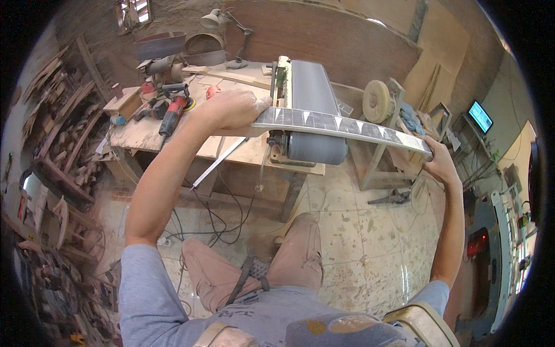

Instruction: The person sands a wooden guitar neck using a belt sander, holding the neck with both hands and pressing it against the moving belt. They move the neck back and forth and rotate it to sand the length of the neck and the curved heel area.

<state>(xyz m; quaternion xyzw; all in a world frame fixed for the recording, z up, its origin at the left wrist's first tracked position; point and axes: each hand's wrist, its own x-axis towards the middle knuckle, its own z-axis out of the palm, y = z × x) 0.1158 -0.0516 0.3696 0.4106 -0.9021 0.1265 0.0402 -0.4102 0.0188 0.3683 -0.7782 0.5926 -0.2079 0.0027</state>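
A guitar neck (378, 132) with a dark fretboard and white triangular inlays lies sideways across the front of a belt sander (313, 85). The sander's wide grey belt runs away from me behind the neck and shows again at the drum below it. Whether the neck touches the belt, I cannot tell. My left hand (240, 110) is closed around the neck's left end, close to the sander's side. At the right end, lower and nearer to me, my right hand (441, 163) grips the neck, with its fingers partly hidden.
Left of the sander, an angle grinder (173, 114) and other power tools lie on the wooden workbench (134, 134). A desk lamp (211, 21) stands behind. To the right are a round buffing wheel (377, 101) on a stand and a lit screen (480, 116). Black cables (217, 222) trail underneath.
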